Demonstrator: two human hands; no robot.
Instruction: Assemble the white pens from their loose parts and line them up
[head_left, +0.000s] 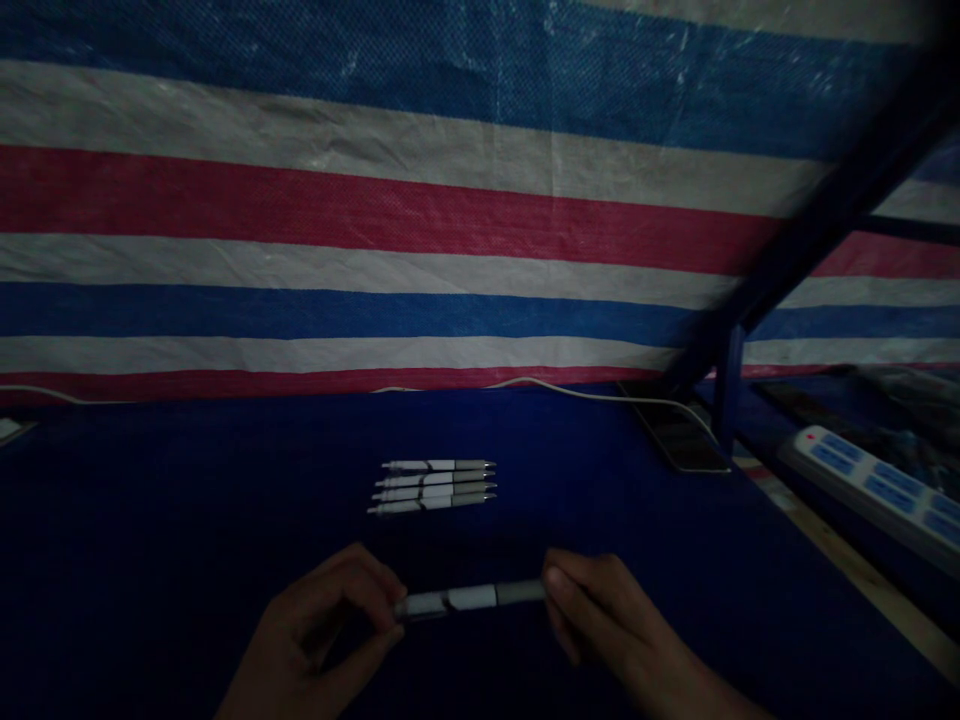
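A: How are the hands posed?

B: Both enter from the lower edge of the frame, wrists low, fingers turned inward toward each other. The left hand (330, 625), lower centre-left, has thumb and fingertips pinched on one end of a pen (469, 599). The right hand (600, 610), lower centre-right, has its grip clamped on the other end.

A: Where does the pen lie relative to each grip?

B: It spans the gap between them, nearly level, its white middle exposed and both ends hidden under fingertips. It is held just above the dark blue worktop (187, 500).

A: What lies nearby?

B: Four pens (433, 486) in a tight row, side by side, just above the held one near the frame's centre. A phone (679, 435) lies right of centre with a white cable (570, 392) running to it. A power strip (870, 480) sits at the right edge. A striped tarp (375, 200) fills the upper half.
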